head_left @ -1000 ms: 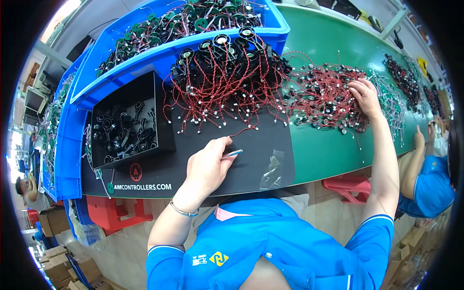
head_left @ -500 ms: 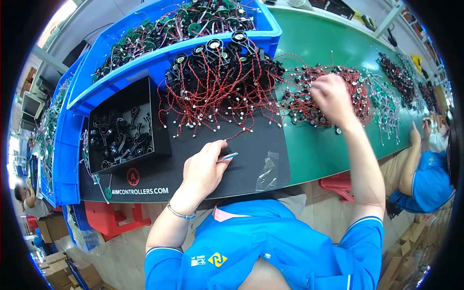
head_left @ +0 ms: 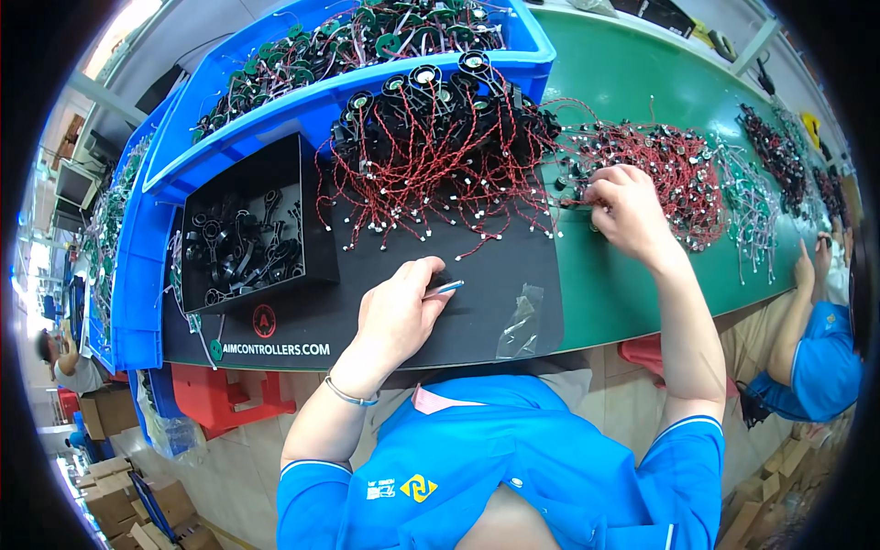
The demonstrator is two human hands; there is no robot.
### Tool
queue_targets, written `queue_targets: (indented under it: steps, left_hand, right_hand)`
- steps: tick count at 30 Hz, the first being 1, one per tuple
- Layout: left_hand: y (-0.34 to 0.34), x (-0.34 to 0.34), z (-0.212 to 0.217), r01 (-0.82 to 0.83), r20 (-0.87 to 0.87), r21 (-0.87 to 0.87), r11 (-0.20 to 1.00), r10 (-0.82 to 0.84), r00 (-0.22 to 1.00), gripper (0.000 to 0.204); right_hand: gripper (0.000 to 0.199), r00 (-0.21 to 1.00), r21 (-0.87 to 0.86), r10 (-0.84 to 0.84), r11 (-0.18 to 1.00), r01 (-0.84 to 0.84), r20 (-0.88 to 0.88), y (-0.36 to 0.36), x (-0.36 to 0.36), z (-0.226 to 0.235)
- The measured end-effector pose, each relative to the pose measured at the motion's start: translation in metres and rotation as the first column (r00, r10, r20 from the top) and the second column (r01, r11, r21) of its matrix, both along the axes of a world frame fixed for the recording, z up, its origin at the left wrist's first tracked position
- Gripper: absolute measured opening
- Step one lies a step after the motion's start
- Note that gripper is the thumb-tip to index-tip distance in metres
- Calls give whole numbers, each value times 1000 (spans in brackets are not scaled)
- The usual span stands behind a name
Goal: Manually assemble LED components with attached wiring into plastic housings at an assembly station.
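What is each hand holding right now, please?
Left hand: closed on a thin tool.
Right hand: fingers pinching into the red-wired parts.

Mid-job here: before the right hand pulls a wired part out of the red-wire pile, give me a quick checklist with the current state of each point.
1. Right hand on the pile of red-wired parts: ok, fingers are in it at its left edge.
2. One single part gripped: cannot tell, fingertips are buried in tangled wires.
3. Left hand holding the thin blue-tipped tool: ok, tip points right over the black mat.
4. Bare spot on the mat in front of the tool: ok.
5. Wires free of the neighbouring heap of black round parts: not ok, the piles run together.
6. Small clear bag out of the way: ok, near the mat's front right corner.
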State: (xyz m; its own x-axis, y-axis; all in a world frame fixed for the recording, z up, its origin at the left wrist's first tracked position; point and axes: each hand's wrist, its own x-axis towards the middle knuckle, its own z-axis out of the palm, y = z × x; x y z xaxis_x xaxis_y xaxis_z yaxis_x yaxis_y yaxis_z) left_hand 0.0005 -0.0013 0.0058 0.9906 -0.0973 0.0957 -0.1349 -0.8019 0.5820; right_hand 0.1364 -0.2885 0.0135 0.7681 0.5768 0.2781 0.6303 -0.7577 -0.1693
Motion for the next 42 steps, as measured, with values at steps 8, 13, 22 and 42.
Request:
queue_targets:
  steps: [8, 13, 22, 42]
  left_hand:
    - [1, 2, -2, 3, 10, -18, 1000, -3, 1000, 24]
    - [0, 3, 0, 6, -9, -20, 1000, -6, 1000, 24]
    - [4, 9, 17, -32, 117, -411, 911, 88, 989, 29]
    - [32, -6, 19, 26, 151, -358, 934, 30, 988, 29]
  right_hand:
    - [18, 980, 1, 161, 987, -162, -118, -9, -18, 14]
    - [28, 996, 16, 57, 998, -58, 70, 7, -30, -8]
    - [90, 951, 687, -250, 724, 58, 183, 91, 17, -5]
    - [43, 954, 407, -128, 913, 7, 271, 160, 24, 27]
